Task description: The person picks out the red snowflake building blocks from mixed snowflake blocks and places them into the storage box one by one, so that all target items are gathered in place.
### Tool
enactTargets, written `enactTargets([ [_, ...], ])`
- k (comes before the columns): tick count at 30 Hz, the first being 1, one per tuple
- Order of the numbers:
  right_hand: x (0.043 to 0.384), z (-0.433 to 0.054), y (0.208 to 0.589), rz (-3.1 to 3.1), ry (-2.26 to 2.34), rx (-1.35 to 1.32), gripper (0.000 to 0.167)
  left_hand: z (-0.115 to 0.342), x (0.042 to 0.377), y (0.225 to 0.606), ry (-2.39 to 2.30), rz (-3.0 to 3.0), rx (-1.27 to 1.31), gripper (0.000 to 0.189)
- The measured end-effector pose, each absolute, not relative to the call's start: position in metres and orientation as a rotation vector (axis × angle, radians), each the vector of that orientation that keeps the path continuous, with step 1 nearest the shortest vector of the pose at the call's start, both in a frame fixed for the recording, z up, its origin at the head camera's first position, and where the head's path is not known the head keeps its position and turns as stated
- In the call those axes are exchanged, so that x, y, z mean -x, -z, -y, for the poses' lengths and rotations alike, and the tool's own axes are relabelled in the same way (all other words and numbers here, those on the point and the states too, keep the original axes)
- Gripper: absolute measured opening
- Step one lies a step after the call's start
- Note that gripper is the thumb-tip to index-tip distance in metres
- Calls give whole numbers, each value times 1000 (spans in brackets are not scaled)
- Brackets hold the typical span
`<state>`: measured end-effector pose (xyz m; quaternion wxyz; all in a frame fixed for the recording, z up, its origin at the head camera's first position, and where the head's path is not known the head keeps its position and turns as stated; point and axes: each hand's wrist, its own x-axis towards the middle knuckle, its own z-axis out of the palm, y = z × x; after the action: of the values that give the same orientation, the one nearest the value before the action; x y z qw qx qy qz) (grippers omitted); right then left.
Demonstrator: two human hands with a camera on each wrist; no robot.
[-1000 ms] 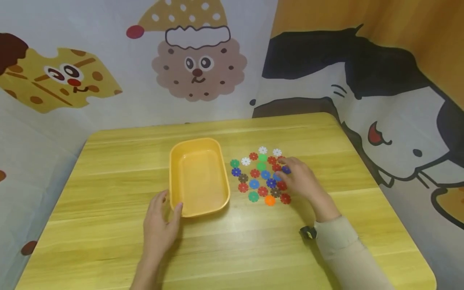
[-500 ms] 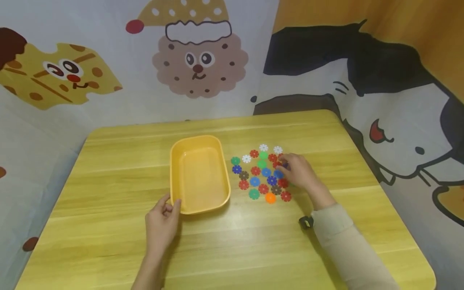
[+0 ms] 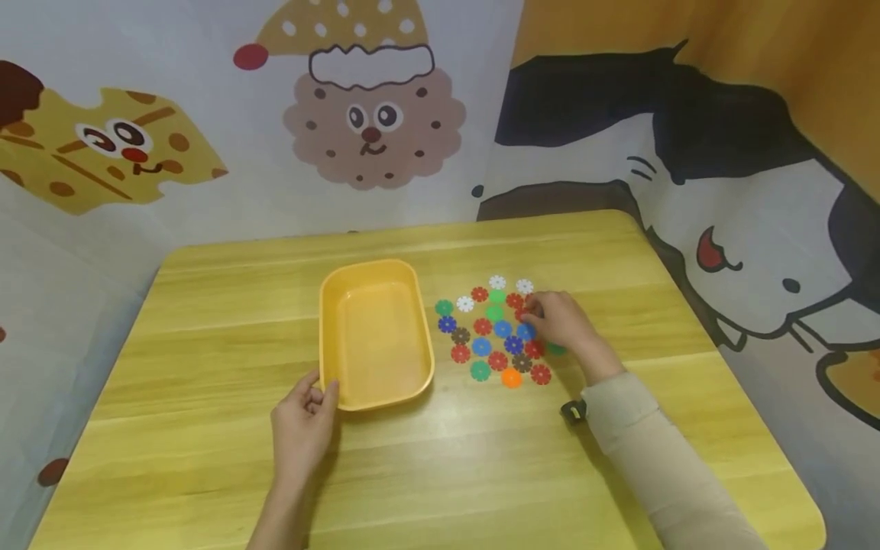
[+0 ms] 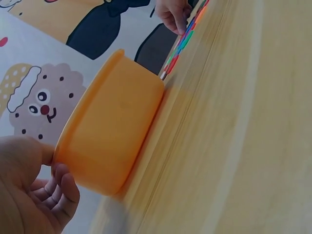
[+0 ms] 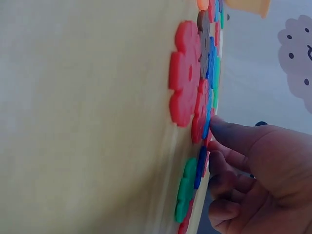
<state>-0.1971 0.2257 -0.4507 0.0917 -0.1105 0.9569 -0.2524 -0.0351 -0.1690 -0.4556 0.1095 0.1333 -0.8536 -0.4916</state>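
My left hand (image 3: 300, 424) grips the near-left corner of a yellow plastic basin (image 3: 431, 359) by its rim. In the left wrist view, the thumb goes over the rim of the basin (image 4: 109, 126) and curled fingers lie against the outside. My right hand (image 3: 564, 327) is low over the right side of a patch of flat, notched plastic snowflake discs (image 3: 513, 345). In the right wrist view, the thumb and curled index finger of the right hand (image 5: 263, 180) pinch the edges of a red snowflake disc (image 5: 206, 146). The hand hides part of that disc from the head view.
The basin stands on a yellow wood-grain table (image 3: 426, 489), left of the discs. An orange disc (image 3: 512, 377) lies at the near edge of the patch, and white discs (image 3: 497, 283) at the far edge. A cartoon-printed cloth (image 3: 385, 206) hangs behind the table.
My left fingers have closed on the basin rim. My right hand has drawn its fingers together at the red disc and moved slightly left, uncovering a green disc beside it.
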Motion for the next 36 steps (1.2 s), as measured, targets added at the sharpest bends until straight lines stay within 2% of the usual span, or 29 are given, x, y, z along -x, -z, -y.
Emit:
enactTargets([
  [4,197,-224,452,-2824,750,291,20,171,32,456,1452,2526,-383,39],
  [11,197,-223,456,-2789,720,236,40,172,28,456,1472,2553,-386,41],
  [20,201,-227,459,-2717,818,223,37,170,29,456,1535,2549,-371,42],
  [30,208,-227,455,-2722,868,377,34,171,32,453,1529,2563,-354,44],
  [36,210,-233,455,-2687,922,372,37,173,33,453,1533,2575,-376,45],
])
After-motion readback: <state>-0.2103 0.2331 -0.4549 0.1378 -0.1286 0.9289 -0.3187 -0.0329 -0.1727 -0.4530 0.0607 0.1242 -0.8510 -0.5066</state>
